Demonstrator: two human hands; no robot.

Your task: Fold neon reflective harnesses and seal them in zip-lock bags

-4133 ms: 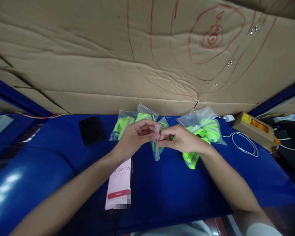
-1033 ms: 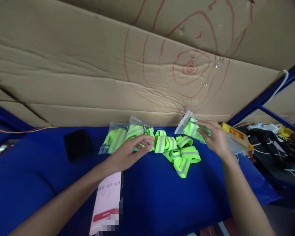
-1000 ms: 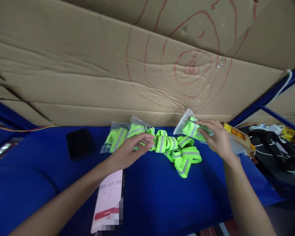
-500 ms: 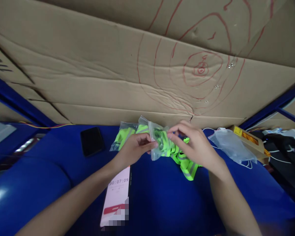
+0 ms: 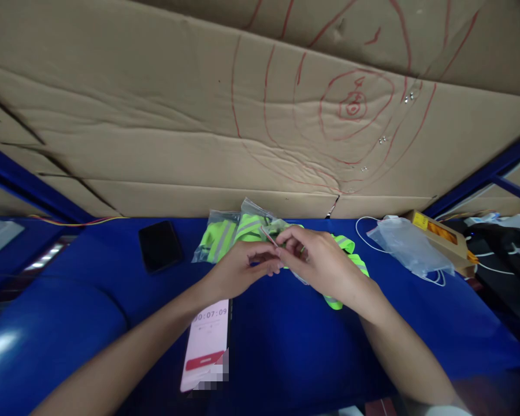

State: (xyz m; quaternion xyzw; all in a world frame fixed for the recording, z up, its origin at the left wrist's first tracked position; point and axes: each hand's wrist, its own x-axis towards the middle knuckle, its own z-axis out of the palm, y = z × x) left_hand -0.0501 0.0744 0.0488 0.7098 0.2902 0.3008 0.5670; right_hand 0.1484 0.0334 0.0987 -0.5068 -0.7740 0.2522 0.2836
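Observation:
Over the blue tabletop (image 5: 268, 341), my left hand (image 5: 240, 268) pinches the edge of a clear zip bag (image 5: 279, 225) between thumb and fingers. My right hand (image 5: 323, 257) is closed on the same edge, its fingertips meeting those of the left. Most of this bag is hidden behind the hands. Just behind my left hand lie two other clear bags with neon-green reflective straps inside, a left bag (image 5: 218, 238) and a middle bag (image 5: 251, 225). Loose neon-green reflective strap (image 5: 357, 263) with grey stripes shows beyond and under my right hand.
A lit phone (image 5: 205, 346) showing a timer lies by my left forearm. A dark phone (image 5: 159, 247) is farther left. At right are a crumpled plastic bag (image 5: 407, 245), a small cardboard box (image 5: 446, 242) and white cables. A cardboard wall (image 5: 177, 162) with red rings closes the back.
My right hand has moved left and down onto the bag's edge, meeting my left hand. The bag has tilted and is now mostly covered by the hands. The view has shifted slightly.

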